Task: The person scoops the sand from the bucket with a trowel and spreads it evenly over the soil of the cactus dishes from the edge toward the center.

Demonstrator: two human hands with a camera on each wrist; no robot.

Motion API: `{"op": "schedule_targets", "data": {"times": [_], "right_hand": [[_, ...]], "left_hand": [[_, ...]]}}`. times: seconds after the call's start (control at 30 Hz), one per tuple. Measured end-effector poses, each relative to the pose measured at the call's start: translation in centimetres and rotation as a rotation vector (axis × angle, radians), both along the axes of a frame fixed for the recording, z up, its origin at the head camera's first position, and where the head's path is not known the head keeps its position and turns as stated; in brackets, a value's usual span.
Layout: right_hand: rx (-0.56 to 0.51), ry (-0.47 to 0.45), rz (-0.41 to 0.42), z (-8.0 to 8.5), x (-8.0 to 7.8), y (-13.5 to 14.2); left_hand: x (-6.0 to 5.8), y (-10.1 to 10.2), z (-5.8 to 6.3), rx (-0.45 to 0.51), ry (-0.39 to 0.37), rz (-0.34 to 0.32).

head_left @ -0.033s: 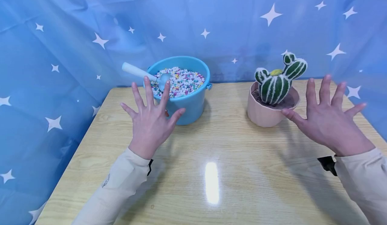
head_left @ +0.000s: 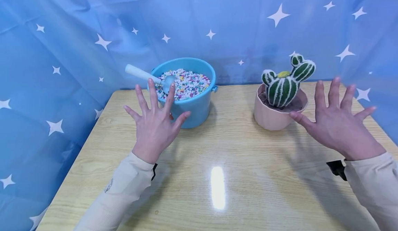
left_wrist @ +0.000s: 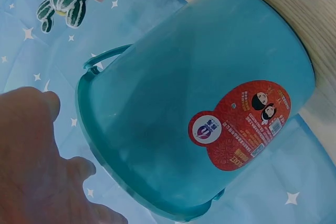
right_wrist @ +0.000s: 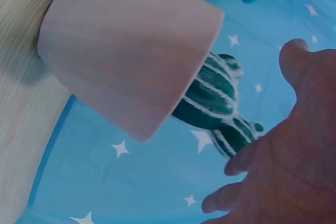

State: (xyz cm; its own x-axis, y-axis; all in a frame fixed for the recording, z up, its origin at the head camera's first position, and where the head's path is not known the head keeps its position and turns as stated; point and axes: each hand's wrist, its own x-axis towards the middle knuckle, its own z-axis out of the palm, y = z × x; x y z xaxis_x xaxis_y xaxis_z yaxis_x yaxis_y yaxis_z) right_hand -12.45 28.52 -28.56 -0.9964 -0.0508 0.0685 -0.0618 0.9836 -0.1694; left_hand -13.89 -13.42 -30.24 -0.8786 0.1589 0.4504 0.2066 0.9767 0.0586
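My left hand [head_left: 155,129] is held up with its fingers spread, in front of a blue bucket [head_left: 196,110], and holds nothing. Small multicoloured beads [head_left: 189,84] fill much of the bucket. A light blue scoop [head_left: 141,74] lies on them, its handle leaning out over the left rim. The left wrist view shows a red label [left_wrist: 249,124] on the bucket's side. To the right, my empty right hand [head_left: 340,127] is also spread, its thumb overlapping the rim of a pink pot [head_left: 270,118] in the head view. A green cactus [head_left: 281,91] with white fuzzy ridges stands in dark soil there.
Both containers stand toward the back of a light wooden table [head_left: 242,155]. Behind and to the left hangs a blue curtain [head_left: 124,13] with white stars. The bucket's handle [left_wrist: 110,55] hangs at its side in the left wrist view.
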Motion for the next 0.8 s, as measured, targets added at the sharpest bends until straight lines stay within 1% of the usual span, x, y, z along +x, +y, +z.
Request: {"op": "schedule_targets", "data": {"times": [0.13,0.2,0.27,0.37,0.47,0.5,0.57,0.67,0.73,0.8], "right_hand": [[-0.008,0.016,0.003,0.2,0.5,-0.2],[-0.007,0.049,0.008,0.6,1.1,-0.4],[-0.009,0.103,0.019,1.1,1.8,-0.9],[-0.044,0.207,0.079,2.0,2.8,-2.1],[-0.115,0.272,0.157,2.8,3.3,-3.7],[-0.145,0.286,0.19,3.1,3.3,-4.2],[-0.194,0.272,0.236,3.3,2.9,-5.4],[-0.266,0.243,0.313,3.4,1.7,-6.9],[-0.315,0.192,0.349,3.3,0.7,-7.8],[-0.358,0.143,0.376,3.1,-0.5,-8.6]], "left_hand": [[0.1,0.0,-0.1,-0.01,-0.004,0.005],[0.1,-0.1,-0.1,-0.012,-0.004,0.007],[0.1,-0.1,-0.2,-0.006,-0.001,0.006],[0.2,-0.4,-0.1,0.002,0.004,0.01],[0.1,-0.9,0.1,0.011,0.008,0.022],[0.1,-1.0,0.1,0.019,0.015,0.022],[0.0,-1.4,0.2,0.034,0.044,0.018],[-0.1,-1.9,0.2,0.069,0.109,-0.008],[-0.2,-2.3,0.2,0.094,0.139,-0.019],[-0.3,-2.6,0.2,0.127,0.149,-0.023]]}}
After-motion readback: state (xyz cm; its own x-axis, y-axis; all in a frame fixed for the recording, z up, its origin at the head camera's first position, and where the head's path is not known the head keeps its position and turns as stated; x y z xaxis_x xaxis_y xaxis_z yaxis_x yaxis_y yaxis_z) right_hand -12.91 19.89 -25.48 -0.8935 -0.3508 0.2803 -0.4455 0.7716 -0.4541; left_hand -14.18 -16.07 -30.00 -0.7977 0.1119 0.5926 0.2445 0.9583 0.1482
